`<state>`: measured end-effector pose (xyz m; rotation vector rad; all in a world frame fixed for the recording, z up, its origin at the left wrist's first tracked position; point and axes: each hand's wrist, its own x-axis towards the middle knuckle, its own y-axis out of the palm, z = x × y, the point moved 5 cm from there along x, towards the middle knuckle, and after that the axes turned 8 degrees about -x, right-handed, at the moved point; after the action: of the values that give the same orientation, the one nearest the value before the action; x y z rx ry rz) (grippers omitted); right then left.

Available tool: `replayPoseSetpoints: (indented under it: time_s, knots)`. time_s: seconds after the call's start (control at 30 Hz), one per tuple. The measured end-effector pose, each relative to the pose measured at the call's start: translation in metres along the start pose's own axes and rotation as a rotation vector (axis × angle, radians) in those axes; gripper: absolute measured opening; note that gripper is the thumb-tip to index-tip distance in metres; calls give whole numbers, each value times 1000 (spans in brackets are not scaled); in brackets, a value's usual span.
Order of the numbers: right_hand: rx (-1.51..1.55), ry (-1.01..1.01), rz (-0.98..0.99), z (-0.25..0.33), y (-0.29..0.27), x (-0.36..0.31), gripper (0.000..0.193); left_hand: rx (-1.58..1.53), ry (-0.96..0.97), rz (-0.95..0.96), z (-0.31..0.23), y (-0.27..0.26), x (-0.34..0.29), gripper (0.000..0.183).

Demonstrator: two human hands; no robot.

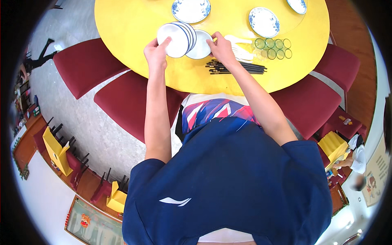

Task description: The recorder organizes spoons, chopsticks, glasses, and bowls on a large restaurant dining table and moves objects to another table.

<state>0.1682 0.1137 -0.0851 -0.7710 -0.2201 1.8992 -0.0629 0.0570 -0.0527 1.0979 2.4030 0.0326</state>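
No words or numbers can be made out. Far below the left hand (pixel 156 54), the navy shirt (pixel 237 175) bears 1 white sweeping emblem (pixel 175 201). Well to the right of the right hand (pixel 222 50) and lower, 1 dark red chair (pixel 335 124) carries a small gold mark (pixel 347 121). Farther out on that same side of the right hand, 1 pale wall panel (pixel 379 157) shows rows of dark marks, probably writing, too small and bent to read.
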Motion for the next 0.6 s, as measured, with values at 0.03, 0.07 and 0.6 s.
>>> replayPoseSetpoints:
  time_s: [0.03,0.07,0.6]
  knots:
    - [2,-1,0,-2,-1,2,25,22,8,6,3,1,0,30]
    - [-125,-35,-23,-2,-4,4,27,24,9,6,6,2,1,30]
    - [-297,-204,-73,-18,0,17,28,541,164,40,17,44,-6,32]
